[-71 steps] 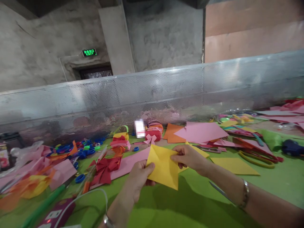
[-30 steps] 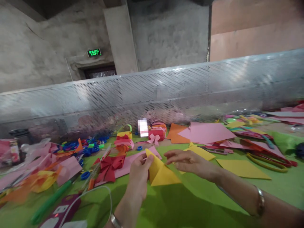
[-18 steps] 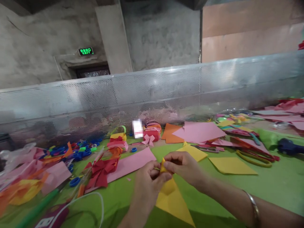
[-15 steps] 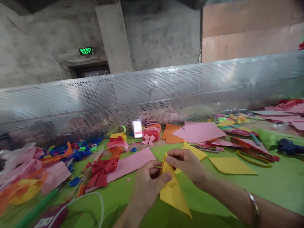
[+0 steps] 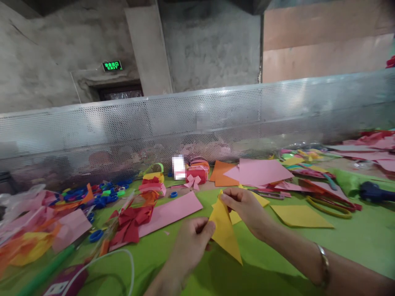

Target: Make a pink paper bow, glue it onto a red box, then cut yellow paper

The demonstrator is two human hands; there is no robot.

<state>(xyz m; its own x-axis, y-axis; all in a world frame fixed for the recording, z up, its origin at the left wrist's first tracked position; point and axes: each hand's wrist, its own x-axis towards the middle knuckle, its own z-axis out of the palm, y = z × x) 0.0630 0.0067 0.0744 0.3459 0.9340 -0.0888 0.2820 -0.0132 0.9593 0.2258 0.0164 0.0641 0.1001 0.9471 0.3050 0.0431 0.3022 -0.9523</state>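
Observation:
A folded sheet of yellow paper hangs between my hands above the green table, its pointed lower end angled down to the right. My right hand pinches it near the top corner. At its left edge, my left hand has thumb and bent fingers closed on the paper. Behind my right hand, another yellow piece is partly covered. A flat yellow sheet lies to the right, and a pink paper strip lies beyond my left hand.
Red paper bows, blue rings and paper scraps crowd the left. Yellow-handled scissors and a dark blue glue gun lie right. A white cable loops at front left. A perforated metal panel borders the back.
My left hand has moved down and left along the yellow paper's edge. My right hand has shifted slightly up and right, raising the paper's lower tip.

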